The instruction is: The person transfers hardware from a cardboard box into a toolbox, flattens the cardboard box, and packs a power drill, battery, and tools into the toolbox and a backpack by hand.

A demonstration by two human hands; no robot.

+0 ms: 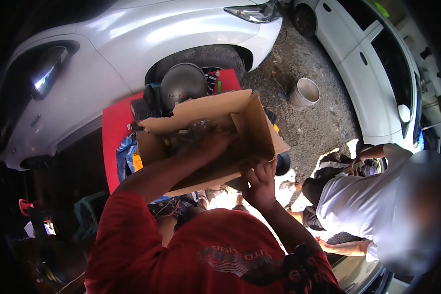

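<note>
An open cardboard box (181,117) sits tilted in front of me on a red surface, its flaps raised. My left hand (221,141) is down inside the box, its fingers lost in shadow near some clear and dark items (196,128) that I cannot make out. My right hand (260,182) grips the near right edge of the box, with fingers curled over the cardboard.
A red table (113,122) bears a dark rounded helmet-like object (183,84) and a blue bag (127,152). White cars (181,29) (362,73) stand ahead and right. A bucket (306,92) is on the ground. A person in a white shirt (357,196) is at right.
</note>
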